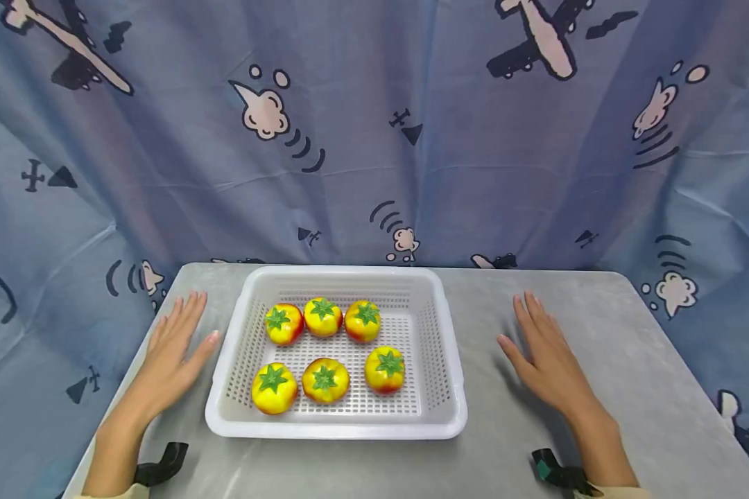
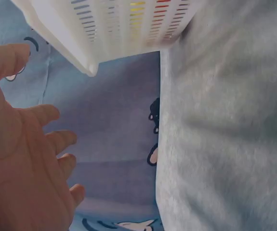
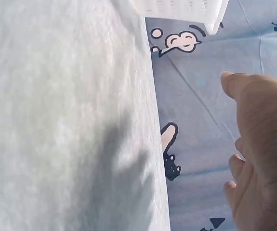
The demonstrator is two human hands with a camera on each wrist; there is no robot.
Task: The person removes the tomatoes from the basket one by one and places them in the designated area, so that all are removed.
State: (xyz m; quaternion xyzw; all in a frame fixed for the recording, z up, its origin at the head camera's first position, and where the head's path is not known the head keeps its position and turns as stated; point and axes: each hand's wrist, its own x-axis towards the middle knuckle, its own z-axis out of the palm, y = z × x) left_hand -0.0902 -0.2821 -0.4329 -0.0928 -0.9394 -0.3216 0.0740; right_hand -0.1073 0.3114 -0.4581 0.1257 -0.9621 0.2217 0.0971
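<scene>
A white perforated plastic basket (image 1: 437,388) stands between my two hands. In it lie several yellow-red fruits with green star-shaped tops, set in two rows; one is the front left fruit (image 1: 274,389), another the back right fruit (image 1: 363,321). My left hand (image 1: 171,357) is left of the basket with its fingers straight and holds nothing. On the other side my right hand (image 1: 549,360), also straight-fingered, holds nothing and stays apart from the basket. The left wrist view shows the basket's side wall (image 2: 114,33) above the left hand (image 2: 30,154); in the right wrist view the thumb (image 3: 234,85) points toward the basket.
The grey table (image 1: 324,471) carries the basket near its far edge. A blue curtain (image 1: 349,173) printed with planes and clouds hangs behind and at both sides. Black wrist mounts sit on the left wrist (image 1: 162,466) and the right wrist (image 1: 558,473).
</scene>
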